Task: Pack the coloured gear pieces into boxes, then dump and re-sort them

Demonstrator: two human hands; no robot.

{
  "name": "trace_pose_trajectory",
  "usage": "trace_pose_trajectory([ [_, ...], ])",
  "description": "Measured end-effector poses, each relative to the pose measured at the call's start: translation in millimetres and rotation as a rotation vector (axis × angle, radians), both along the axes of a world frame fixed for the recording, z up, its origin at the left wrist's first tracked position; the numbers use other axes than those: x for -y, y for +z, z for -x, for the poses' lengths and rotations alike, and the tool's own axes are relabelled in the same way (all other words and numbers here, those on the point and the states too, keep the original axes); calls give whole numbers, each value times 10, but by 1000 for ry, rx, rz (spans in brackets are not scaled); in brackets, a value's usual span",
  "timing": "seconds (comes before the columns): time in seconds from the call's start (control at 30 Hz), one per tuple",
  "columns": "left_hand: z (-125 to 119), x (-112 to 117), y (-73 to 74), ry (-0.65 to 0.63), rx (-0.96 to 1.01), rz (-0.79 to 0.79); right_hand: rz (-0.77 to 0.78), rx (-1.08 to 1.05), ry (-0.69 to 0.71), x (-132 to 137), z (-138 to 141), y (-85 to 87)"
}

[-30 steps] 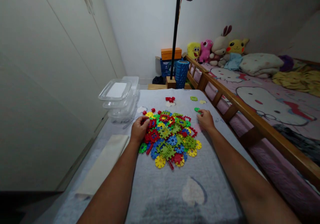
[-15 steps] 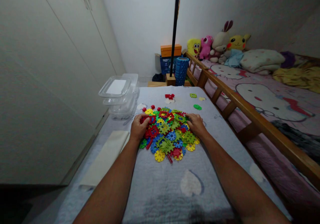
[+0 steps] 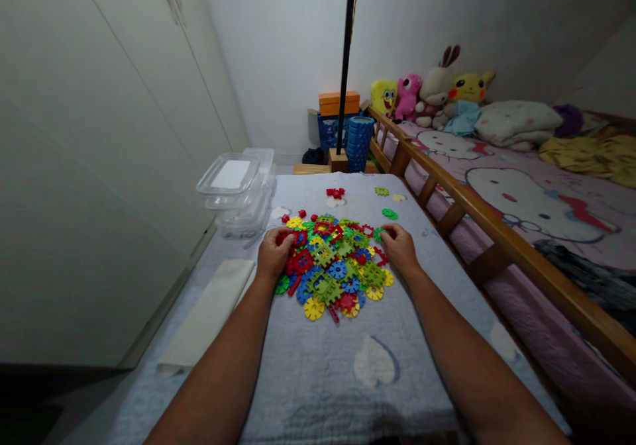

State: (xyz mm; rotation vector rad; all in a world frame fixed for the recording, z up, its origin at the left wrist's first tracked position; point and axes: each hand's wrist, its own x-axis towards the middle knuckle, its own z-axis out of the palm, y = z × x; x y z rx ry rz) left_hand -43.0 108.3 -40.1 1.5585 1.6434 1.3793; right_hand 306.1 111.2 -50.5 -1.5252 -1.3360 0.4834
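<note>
A heap of interlocking plastic building pieces (image 3: 325,254) in red, yellow, blue and green lies on the cloth between my hands. At its left side, my left hand (image 3: 273,253) is closed, thumb and fingers around a red building piece (image 3: 282,238) that they partly cover. My right hand (image 3: 399,246) pinches a green snowflake disc (image 3: 378,234) at the heap's right edge. Beyond the heap sit a small group of red pieces (image 3: 335,193), a light green square piece (image 3: 381,191) and green discs (image 3: 389,214).
Stacked clear plastic containers (image 3: 233,190) stand at the back left. A folded pale cloth (image 3: 209,319) lies beside my left forearm. A wooden bed rail (image 3: 447,197) runs along the right, and a black pole (image 3: 344,67) rises behind the table.
My right hand has shifted slightly right, away from the heap, with a green disc now visible at its fingertips. My left hand stays at the red pieces.
</note>
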Motion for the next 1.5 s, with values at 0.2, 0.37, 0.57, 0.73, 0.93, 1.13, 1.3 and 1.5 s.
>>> trace_pose_trajectory([
  [0.2,7,-9,-26,-15,15,-3,-10,-95,-234,-455,-387,0],
  [0.37,10,-10,-16,-20,9,8,14,24,-248,-735,-501,-6],
  [0.57,4,0,19,-17,22,9,-4,387,-345,-717,-377,-49],
  [0.73,4,13,25,-15,24,3,-36,453,-249,-558,-265,-3],
  [0.93,12,14,8,-17,48,0,61,574,58,-315,23,-4],
  [1.13,17,12,0,-14,47,-11,128,604,-17,-199,143,-44],
  [1.3,17,8,-21,-17,55,-7,73,311,-9,-179,117,-2],
  [1.5,6,-17,-33,-18,36,-11,-7,-113,-96,-286,55,119],
])
